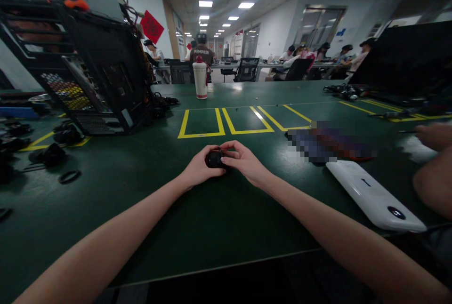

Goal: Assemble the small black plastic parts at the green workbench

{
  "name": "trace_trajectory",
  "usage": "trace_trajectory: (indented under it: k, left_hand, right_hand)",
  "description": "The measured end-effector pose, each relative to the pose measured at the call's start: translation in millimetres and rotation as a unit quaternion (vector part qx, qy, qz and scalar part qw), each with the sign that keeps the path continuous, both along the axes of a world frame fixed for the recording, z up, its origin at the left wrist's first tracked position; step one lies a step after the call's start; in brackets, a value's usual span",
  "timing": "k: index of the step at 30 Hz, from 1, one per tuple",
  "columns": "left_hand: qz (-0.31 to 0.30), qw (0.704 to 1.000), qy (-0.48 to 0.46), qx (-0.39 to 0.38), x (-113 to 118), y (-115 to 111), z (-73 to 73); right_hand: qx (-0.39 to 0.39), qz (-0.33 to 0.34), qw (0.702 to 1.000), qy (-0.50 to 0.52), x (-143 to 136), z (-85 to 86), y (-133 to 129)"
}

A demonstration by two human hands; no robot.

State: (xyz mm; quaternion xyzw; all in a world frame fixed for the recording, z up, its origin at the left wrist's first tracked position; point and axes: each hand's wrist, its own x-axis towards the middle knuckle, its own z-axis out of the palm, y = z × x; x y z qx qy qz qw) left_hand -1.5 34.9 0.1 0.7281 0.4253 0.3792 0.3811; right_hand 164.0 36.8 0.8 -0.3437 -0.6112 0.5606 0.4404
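Bare forearms [106, 243] reach over the green table [219, 228] nearest my remote camera; I see the left hand [197, 168] and right hand [245, 165] clasping a small black part [213, 159] between them, short of the yellow tape outlines [220, 123].
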Motion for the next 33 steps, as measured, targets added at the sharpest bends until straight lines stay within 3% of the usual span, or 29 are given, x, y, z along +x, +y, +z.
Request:
trace_trajectory:
  k: [13, 21, 28, 33]
  left_hand:
    - [-0.007, 1.0, 0.001, 0.0, -0.4, 0.8, -1.4]
    - [-0.005, 1.0, 0.015, -0.012, 0.2, -3.5, 5.6]
    - [0.002, 1.0, 0.019, 0.002, -0.4, 0.4, -1.3]
    - [0.001, 1.0, 0.018, 0.004, -0.5, 1.2, -2.6]
  right_hand:
    - [-0.018, 0.016, 1.0, 0.012, 0.5, 2.2, -3.0]
    - [-0.027, -0.015, 0.999, -0.019, 0.8, 4.0, -2.4]
    - [-0.059, -0.006, 0.997, -0.046, 0.3, 7.8, -4.4]
    - [-0.031, -0.004, 0.997, -0.07, 2.0, 8.2, -3.3]
